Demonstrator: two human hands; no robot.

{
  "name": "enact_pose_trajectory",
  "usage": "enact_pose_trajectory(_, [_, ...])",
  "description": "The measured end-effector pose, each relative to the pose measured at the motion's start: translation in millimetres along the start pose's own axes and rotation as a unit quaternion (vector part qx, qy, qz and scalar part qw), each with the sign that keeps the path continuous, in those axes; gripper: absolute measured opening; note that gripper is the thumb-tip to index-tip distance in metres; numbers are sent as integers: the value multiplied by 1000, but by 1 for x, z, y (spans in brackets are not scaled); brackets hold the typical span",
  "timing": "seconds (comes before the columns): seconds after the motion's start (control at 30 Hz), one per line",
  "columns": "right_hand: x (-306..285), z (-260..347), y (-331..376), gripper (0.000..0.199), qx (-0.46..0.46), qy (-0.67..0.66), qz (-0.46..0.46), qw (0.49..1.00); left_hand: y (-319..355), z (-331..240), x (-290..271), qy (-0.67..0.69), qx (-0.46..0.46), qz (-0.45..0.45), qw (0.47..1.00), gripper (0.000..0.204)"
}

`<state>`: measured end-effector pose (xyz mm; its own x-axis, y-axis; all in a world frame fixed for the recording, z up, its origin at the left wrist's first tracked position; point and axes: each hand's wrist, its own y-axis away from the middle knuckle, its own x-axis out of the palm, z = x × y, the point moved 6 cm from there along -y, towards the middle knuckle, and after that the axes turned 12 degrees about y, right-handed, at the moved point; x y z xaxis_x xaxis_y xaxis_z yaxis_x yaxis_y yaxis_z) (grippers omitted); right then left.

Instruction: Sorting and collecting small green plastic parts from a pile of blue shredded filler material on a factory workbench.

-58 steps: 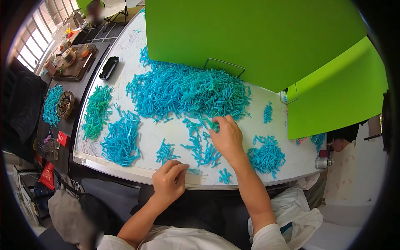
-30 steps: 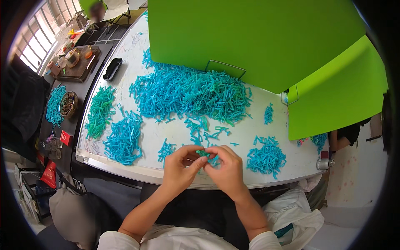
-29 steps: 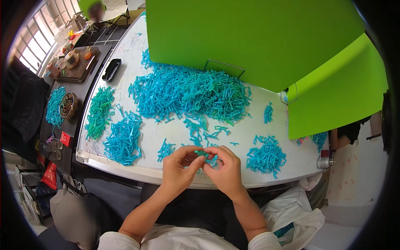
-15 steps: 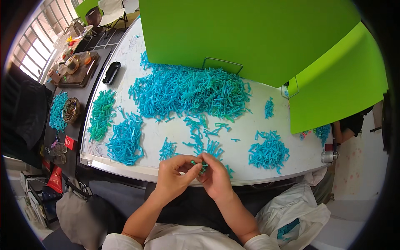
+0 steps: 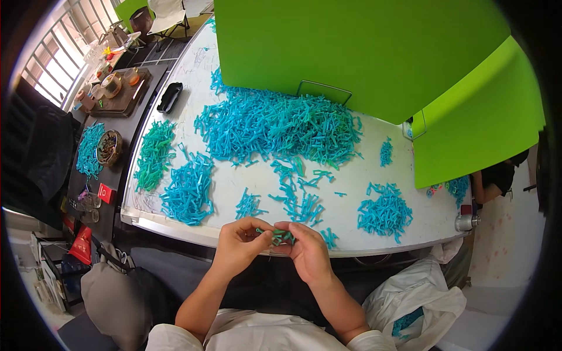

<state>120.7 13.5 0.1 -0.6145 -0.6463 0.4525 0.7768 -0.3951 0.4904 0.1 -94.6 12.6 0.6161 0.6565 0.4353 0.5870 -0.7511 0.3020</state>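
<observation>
My left hand [image 5: 239, 250] and my right hand [image 5: 311, 256] meet just over the near edge of the white table [image 5: 328, 231]. Between their fingertips are small green plastic pieces [image 5: 282, 236], thin and looped; their exact kind is too small to tell. Both hands are closed on them, thumbs and fingers pinched. Just beyond the hands lie loose blue strip-like pieces [image 5: 301, 206] and a small blue cluster [image 5: 248, 205]. Next to my right hand a few teal pieces [image 5: 329, 237] lie near the edge.
A large blue-green heap [image 5: 281, 126] fills the table's middle, below a green panel [image 5: 357, 52]. Smaller piles lie left [image 5: 188, 190] and right [image 5: 385, 212]. A black tray [image 5: 170, 97] is at the far left. Beside my right arm stands a white bag [image 5: 404, 292] with blue pieces inside.
My fingertips have spread slightly apart, and more of the green pieces shows between them. The whole view has shifted a little, moving the table rightward in the picture.
</observation>
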Motion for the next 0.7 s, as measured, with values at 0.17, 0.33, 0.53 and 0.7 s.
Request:
enact_pose_trajectory(0.17, [-2,1,4,35,-9,-28,-24,999,1,18,-12,116,-60,-3,991,12])
enact_pose_trajectory(0.33, [-11,-6,8,28,-31,152,-73,985,6,25,-18,131,-58,-22,989,13])
enact_pose_trajectory(0.53, [-5,-17,5,45,-27,-74,-45,996,17,24,-17,122,-18,-34,992,11])
enact_pose_trajectory(0.7, [8,-15,7,56,57,-113,-1,992,26,-11,-6,-27,-20,46,998,13])
